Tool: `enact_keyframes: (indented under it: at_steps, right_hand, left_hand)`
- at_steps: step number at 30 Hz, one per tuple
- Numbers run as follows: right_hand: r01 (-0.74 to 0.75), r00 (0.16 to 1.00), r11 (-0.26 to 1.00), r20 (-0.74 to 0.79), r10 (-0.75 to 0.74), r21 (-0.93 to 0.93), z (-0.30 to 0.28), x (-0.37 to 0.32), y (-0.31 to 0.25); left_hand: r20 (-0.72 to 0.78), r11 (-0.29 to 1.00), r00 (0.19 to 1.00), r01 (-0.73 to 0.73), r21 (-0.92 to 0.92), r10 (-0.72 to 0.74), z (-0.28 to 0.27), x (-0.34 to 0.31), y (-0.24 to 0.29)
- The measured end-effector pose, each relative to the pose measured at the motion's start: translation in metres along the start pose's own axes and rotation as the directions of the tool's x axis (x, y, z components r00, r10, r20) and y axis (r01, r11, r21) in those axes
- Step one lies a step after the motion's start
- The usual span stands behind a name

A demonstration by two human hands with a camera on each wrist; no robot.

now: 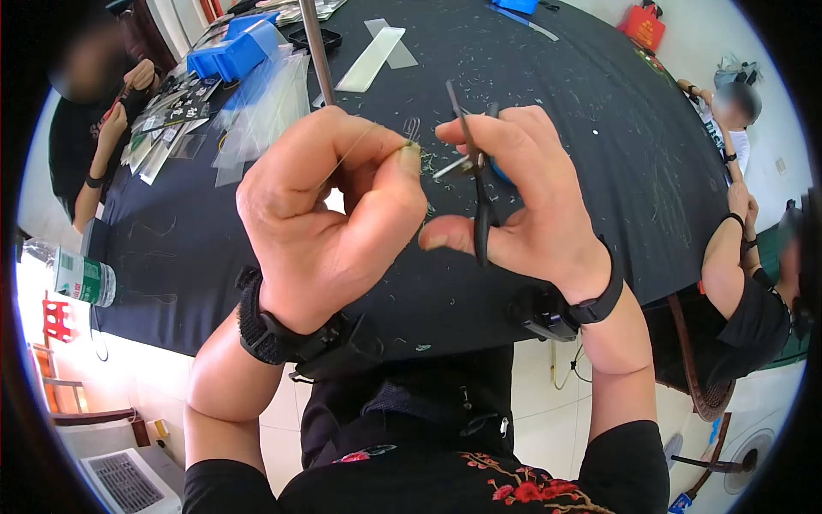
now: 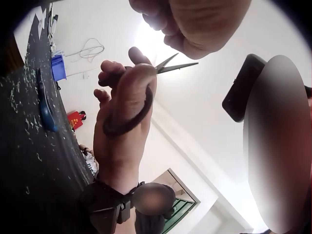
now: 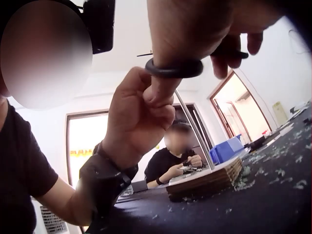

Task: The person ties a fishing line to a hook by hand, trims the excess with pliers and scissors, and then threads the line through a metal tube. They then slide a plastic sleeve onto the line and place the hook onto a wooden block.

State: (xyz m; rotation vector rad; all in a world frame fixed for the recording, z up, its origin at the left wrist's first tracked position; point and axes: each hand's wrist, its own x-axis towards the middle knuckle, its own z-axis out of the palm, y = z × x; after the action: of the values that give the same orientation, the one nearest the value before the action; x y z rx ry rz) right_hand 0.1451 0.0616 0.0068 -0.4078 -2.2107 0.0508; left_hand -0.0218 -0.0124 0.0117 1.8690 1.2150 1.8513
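My left hand [image 1: 330, 210] pinches a small item with thin pale loops [image 1: 412, 128] between thumb and forefinger, and a fine thread runs back over the fingers. Just to its right, my right hand [image 1: 539, 188] holds black-handled scissors [image 1: 481, 201] by the finger rings. In the left wrist view the scissor blades [image 2: 178, 67] stand apart, with the right hand [image 2: 122, 112] below my left hand [image 2: 204, 24]. The right wrist view has a dark handle ring [image 3: 175, 69] round a digit of the right hand [image 3: 195, 34], near the left hand [image 3: 136, 117].
Green scraps lie scattered on the black tablecloth [image 1: 514, 60]. A metal rod [image 1: 317, 51] rises from a layered block [image 3: 204, 183]. Clear sheets [image 1: 265, 111], a blue box [image 1: 231, 56] and a white strip [image 1: 372, 60] lie beyond. Other people sit at both sides.
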Motion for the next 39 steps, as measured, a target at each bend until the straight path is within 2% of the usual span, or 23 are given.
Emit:
enact_keyframes:
  at_steps: [2, 7, 9, 21, 28, 31, 33, 34, 36, 38, 39]
  right_hand:
    - [0.032, 0.999, 0.996, -0.02, -0.03, 0.086, 0.0008, 0.0003, 0.0003]
    - [0.025, 1.0, 0.998, 0.002, -0.025, 0.062, 0.0024, 0.0002, -0.0003]
    - [0.031, 1.0, 0.998, 0.0, -0.031, 0.063, 0.0029, 0.0, 0.0001]
    - [0.045, 0.999, 0.995, 0.014, -0.046, 0.092, 0.0038, -0.0004, 0.0003]
    - [0.01, 0.999, 0.997, 0.036, -0.013, 0.076, 0.0037, 0.0006, -0.0027]
    - [-0.015, 0.999, 0.996, 0.04, 0.011, 0.086, 0.0022, 0.0005, -0.0051]
    - [-0.03, 0.999, 0.995, 0.044, 0.026, 0.094, 0.0011, 0.0005, -0.0061]
    - [-0.027, 0.998, 0.996, 0.052, 0.023, 0.09, 0.0003, 0.0005, -0.0064]
    - [-0.024, 0.998, 0.996, 0.06, 0.019, 0.085, 0.0006, -0.0009, -0.0055]
    - [-0.13, 0.99, 0.981, 0.068, 0.121, 0.146, 0.0036, -0.0042, -0.0022]
    - [-0.129, 0.99, 0.981, 0.068, 0.12, 0.147, 0.002, -0.0046, -0.0027]
  left_hand:
    - [0.009, 1.0, 1.0, -0.003, 0.007, 0.002, 0.0001, 0.0006, -0.0022]
    - [0.054, 0.998, 0.997, 0.056, 0.014, -0.057, -0.0006, -0.0017, -0.0014]
    - [0.108, 1.0, 0.994, -0.005, 0.02, 0.002, -0.0015, -0.0019, -0.0038]
    - [0.115, 0.996, 0.993, -0.025, 0.091, 0.014, -0.0003, -0.0042, -0.0049]
    - [0.094, 0.996, 0.996, -0.018, 0.089, 0.009, -0.0015, -0.0051, -0.0065]
    - [0.097, 0.993, 0.994, -0.062, 0.102, 0.052, -0.0018, -0.0051, -0.0056]
    - [0.086, 0.994, 0.996, 0.026, 0.11, -0.036, -0.0009, -0.0055, 0.0015]
    - [0.086, 0.994, 0.996, 0.026, 0.109, -0.036, -0.0014, -0.0055, -0.0004]
    - [0.103, 0.993, 0.993, -0.072, 0.093, 0.062, -0.0026, -0.0044, -0.0062]
    - [0.095, 0.996, 0.993, -0.075, 0.043, 0.071, -0.0016, -0.0024, -0.007]
    - [0.086, 0.997, 0.993, -0.079, -0.005, 0.079, -0.001, -0.002, -0.0067]
